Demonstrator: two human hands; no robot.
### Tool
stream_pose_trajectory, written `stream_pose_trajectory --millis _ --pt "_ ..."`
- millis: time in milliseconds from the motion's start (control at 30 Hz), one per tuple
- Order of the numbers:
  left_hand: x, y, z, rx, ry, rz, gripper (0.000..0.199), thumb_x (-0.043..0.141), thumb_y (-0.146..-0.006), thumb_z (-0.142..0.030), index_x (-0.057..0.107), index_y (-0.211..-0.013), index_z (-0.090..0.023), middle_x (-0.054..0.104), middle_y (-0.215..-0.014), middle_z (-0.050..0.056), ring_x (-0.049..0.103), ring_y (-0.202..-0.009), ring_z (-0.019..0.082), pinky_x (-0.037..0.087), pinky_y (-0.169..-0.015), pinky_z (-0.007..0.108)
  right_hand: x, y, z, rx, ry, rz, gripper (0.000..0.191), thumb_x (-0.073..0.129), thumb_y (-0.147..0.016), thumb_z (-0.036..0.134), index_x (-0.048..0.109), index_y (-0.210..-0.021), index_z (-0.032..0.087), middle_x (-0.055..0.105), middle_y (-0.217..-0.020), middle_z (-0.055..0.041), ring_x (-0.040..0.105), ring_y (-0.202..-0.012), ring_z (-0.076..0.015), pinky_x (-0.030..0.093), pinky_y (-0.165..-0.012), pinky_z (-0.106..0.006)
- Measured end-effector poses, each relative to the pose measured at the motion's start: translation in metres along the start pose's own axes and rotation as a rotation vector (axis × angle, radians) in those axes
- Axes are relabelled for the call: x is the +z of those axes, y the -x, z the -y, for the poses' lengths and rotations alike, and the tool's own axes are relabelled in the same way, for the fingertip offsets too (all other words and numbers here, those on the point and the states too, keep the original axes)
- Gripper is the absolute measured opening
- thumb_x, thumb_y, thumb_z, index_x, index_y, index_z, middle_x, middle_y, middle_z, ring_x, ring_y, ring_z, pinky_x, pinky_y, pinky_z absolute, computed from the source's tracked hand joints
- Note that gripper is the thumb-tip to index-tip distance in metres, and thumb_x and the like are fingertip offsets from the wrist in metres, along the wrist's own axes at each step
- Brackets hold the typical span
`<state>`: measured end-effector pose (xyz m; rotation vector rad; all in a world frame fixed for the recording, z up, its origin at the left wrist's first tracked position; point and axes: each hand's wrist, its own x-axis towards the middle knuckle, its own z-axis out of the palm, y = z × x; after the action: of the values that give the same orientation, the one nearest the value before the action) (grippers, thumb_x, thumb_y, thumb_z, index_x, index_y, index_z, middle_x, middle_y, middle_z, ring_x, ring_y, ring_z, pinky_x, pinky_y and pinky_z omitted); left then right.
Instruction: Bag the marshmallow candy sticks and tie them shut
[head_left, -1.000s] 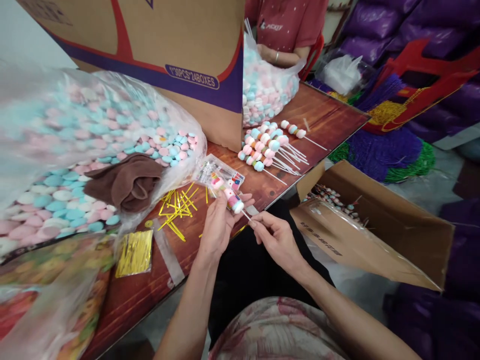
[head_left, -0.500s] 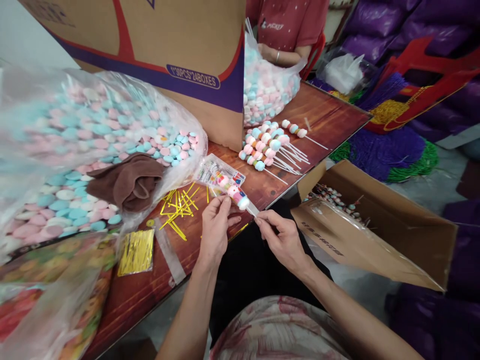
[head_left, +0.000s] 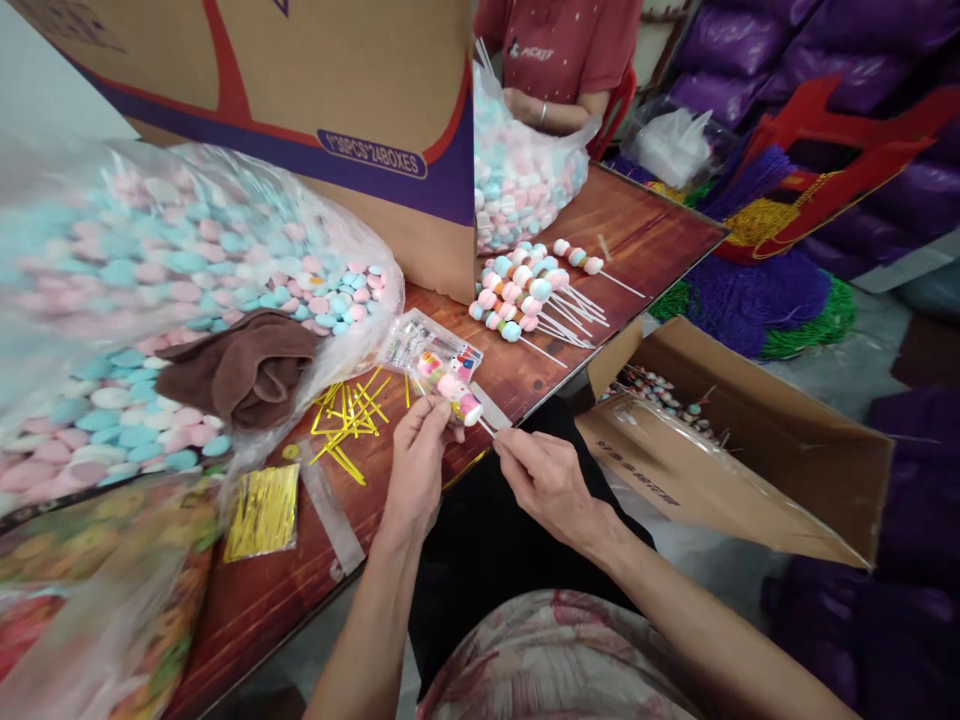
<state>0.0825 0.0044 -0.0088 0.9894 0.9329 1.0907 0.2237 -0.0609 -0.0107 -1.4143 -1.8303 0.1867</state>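
Note:
Between my hands, over the table's front edge, is a marshmallow skewer in a clear printed wrapper. My left hand pinches the wrapped candy end from its near side. The fingers of my right hand are closed on the thin white stick at the lower end. Just beyond lies a stack of clear printed bags. Loose yellow twist ties are scattered left of my left hand, near a packet of twist ties. Several unwrapped marshmallow skewers lie in a pile farther back.
A big clear bag of pastel marshmallows covers the table's left, with a brown cloth on it. A tall carton stands behind. An open cardboard box with wrapped skewers sits at right. Another person sits across.
My right hand has shifted from the wrapper's loose end to the stick, and its fingers are more tightly closed. The wrapper is now drawn in around the stick. The view has moved slightly.

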Motion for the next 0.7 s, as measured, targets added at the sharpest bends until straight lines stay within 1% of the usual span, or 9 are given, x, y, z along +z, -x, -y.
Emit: stream_pose_trajectory --millis 133,233,333,467,533,600,633,667,700 --pt "0.001 0.008 0.005 0.021 -0.129 0.101 0.025 0.054 -0.093 -0.029 0.053 -0.071 -0.017 0.049 -0.066 -0.001 0.044 -0.063 0.011 0.037 -0.065 0.025 0.003 -0.003 0.003 0.055 -0.028 -0.069 0.017 0.046 -0.096 0.012 0.055 -0.082 0.019 0.051 -0.060 0.0023 0.042 -0.049 -0.0096 0.036 -0.053 -0.023" --pt "0.002 0.018 0.009 0.004 -0.137 0.108 0.026 0.054 -0.094 -0.030 0.053 -0.072 -0.018 0.049 -0.067 -0.002 0.045 -0.064 0.011 0.038 -0.065 0.024 0.006 -0.005 0.006 0.076 -0.055 -0.077 0.021 0.044 -0.096 0.013 0.052 -0.077 0.020 0.049 -0.059 0.0029 0.041 -0.048 -0.0088 0.036 -0.051 -0.022" --pt "0.001 0.023 0.010 -0.045 -0.061 0.076 0.022 0.058 -0.092 -0.035 0.057 -0.078 -0.018 0.056 -0.075 0.000 0.051 -0.068 0.012 0.043 -0.068 0.025 0.009 -0.004 0.008 0.093 -0.082 -0.078 0.020 0.045 -0.097 0.014 0.053 -0.080 0.019 0.052 -0.061 0.0022 0.045 -0.050 -0.0087 0.038 -0.052 -0.022" --pt "0.006 0.020 0.011 -0.054 0.023 -0.055 0.025 0.062 -0.088 -0.043 0.060 -0.093 -0.019 0.065 -0.093 0.003 0.061 -0.082 0.014 0.049 -0.074 0.026 0.017 -0.001 0.012 0.127 -0.103 -0.085 0.018 0.045 -0.097 0.016 0.057 -0.084 0.019 0.058 -0.065 0.0000 0.054 -0.054 -0.0103 0.043 -0.058 -0.022" --pt "0.010 0.017 0.011 -0.067 0.062 -0.082 0.029 0.064 -0.087 -0.044 0.061 -0.101 -0.018 0.067 -0.096 0.005 0.064 -0.086 0.015 0.050 -0.077 0.026 0.019 -0.001 0.015 0.149 -0.143 -0.058 0.019 0.044 -0.098 0.018 0.060 -0.087 0.019 0.063 -0.071 -0.0028 0.059 -0.061 -0.0125 0.047 -0.064 -0.023" --pt "0.013 0.015 0.008 -0.110 0.119 -0.078 0.031 0.066 -0.086 -0.042 0.062 -0.103 -0.017 0.070 -0.096 0.007 0.066 -0.087 0.017 0.051 -0.078 0.028 0.019 -0.001 0.017 0.205 -0.243 -0.020 0.019 0.044 -0.098 0.020 0.062 -0.093 0.019 0.068 -0.084 -0.0064 0.064 -0.073 -0.0152 0.050 -0.072 -0.025" --pt "0.014 0.014 0.006 -0.127 0.149 -0.084 0.031 0.067 -0.085 -0.042 0.063 -0.103 -0.016 0.071 -0.095 0.008 0.067 -0.086 0.018 0.052 -0.078 0.029 0.017 -0.001 0.018 0.250 -0.310 0.013 0.019 0.045 -0.097 0.022 0.063 -0.096 0.019 0.068 -0.088 -0.0068 0.065 -0.077 -0.0159 0.050 -0.074 -0.026" --pt "0.015 0.014 0.004 -0.136 0.177 -0.096 0.031 0.068 -0.084 -0.041 0.064 -0.102 -0.016 0.071 -0.095 0.008 0.067 -0.086 0.018 0.052 -0.077 0.030 0.014 -0.002 0.019 0.306 -0.380 0.052 0.019 0.046 -0.097 0.023 0.064 -0.095 0.019 0.068 -0.087 -0.0058 0.064 -0.077 -0.0159 0.050 -0.073 -0.026" --pt "0.015 0.014 0.002 -0.141 0.202 -0.106 0.030 0.070 -0.083 -0.040 0.065 -0.100 -0.016 0.072 -0.095 0.009 0.068 -0.086 0.019 0.053 -0.077 0.030 0.011 -0.002 0.020 0.370 -0.449 0.089 0.019 0.048 -0.096 0.025 0.065 -0.092 0.019 0.066 -0.082 -0.0039 0.062 -0.073 -0.0151 0.049 -0.070 -0.025"
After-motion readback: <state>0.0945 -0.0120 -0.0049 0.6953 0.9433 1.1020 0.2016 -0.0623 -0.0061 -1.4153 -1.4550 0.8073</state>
